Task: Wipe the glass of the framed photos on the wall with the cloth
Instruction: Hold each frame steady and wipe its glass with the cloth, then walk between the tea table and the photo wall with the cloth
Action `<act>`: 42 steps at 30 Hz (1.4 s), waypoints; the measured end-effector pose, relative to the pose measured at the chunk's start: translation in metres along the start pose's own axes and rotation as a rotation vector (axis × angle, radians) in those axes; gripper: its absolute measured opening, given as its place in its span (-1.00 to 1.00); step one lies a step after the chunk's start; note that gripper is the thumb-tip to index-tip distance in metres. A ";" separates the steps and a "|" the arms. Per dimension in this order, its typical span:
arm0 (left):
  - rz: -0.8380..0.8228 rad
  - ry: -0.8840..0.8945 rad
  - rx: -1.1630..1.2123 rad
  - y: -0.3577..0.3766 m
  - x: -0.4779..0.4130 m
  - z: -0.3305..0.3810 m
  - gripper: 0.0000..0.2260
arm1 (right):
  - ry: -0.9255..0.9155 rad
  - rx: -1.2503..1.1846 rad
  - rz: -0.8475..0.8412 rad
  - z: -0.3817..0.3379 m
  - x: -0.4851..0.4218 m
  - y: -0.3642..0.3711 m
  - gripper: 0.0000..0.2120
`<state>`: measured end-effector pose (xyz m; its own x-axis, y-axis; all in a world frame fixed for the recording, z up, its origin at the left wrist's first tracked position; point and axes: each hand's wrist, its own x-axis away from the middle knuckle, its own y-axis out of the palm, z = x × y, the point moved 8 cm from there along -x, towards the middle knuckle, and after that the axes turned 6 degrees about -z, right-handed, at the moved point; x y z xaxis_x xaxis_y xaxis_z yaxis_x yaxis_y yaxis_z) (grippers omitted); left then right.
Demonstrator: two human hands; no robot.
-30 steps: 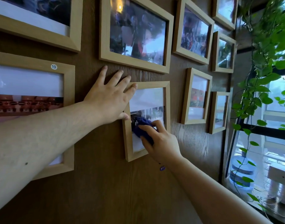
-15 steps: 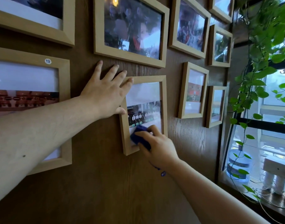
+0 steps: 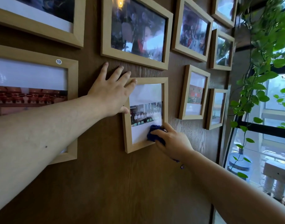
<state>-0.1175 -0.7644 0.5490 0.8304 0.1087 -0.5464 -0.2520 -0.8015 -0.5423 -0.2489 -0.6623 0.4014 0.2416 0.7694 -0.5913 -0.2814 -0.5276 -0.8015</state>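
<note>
The left hand [image 3: 112, 92] lies flat and fully open against the brown wood-grain wall [image 3: 106, 183], fingers spread; its forefinger and thumb rest on the upper-left corner and left edge of a small light-wood framed photo [image 3: 145, 114], and it grips nothing. The right hand [image 3: 172, 143] is curled around a bunched dark blue cloth [image 3: 154, 134], pressing it onto the glass at the frame's lower-right corner, where the white mat sits below a group picture (a row of people in white tops). The cloth covers part of that corner and touches the inner edge of the frame there. A small purple bead or tag [image 3: 182, 167] hangs under the right wrist. Other framed photos surround this one: a large frame [image 3: 137, 32] directly above, a wide frame bearing a round "19" sticker [image 3: 58, 61] to the left, behind the left forearm, and narrower frames [image 3: 194, 92] to the right. Farther right, a trailing green plant [image 3: 258, 88] hangs in front of a window [image 3: 276, 110].
</note>
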 end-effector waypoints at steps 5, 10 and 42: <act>-0.005 -0.024 0.012 -0.002 0.008 0.007 -0.17 | 0.106 0.002 0.002 0.029 0.014 -0.006 -0.63; 0.085 0.066 0.020 -0.005 0.025 0.038 -0.30 | 0.095 -0.027 0.026 0.049 0.023 -0.019 -0.51; 0.351 0.670 0.607 -0.090 -0.081 0.328 -0.42 | 0.457 0.415 -0.081 0.217 0.189 -0.130 -0.46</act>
<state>-0.3252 -0.5081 0.4326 0.7223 -0.5875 -0.3649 -0.5974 -0.2641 -0.7572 -0.3683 -0.3701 0.4133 0.6245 0.5212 -0.5817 -0.5606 -0.2194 -0.7985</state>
